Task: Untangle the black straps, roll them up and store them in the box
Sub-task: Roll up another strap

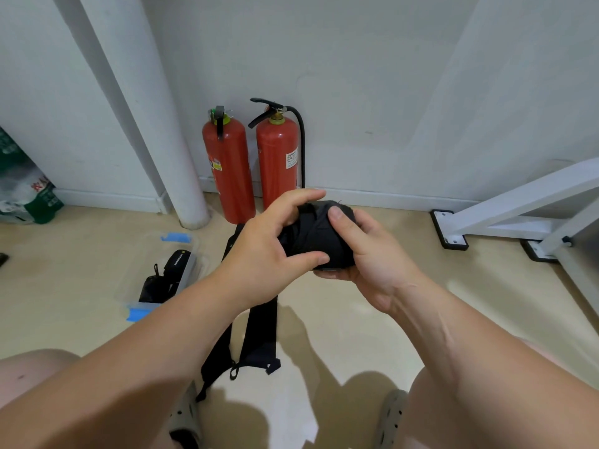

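Two hands, left hand (269, 251), right hand (366, 251), grip rolled black strap (312, 236).

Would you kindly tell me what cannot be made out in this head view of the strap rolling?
All in the head view:
Rolled strap: the left hand and right hand cover much of it, so its tightness is unclear.
Box: the left forearm hides its near corner and some contents.
Straps on the floor: upper lengths hidden behind the same forearm.
Extinguisher label: too small to read.
Green package: cut off by the left edge.
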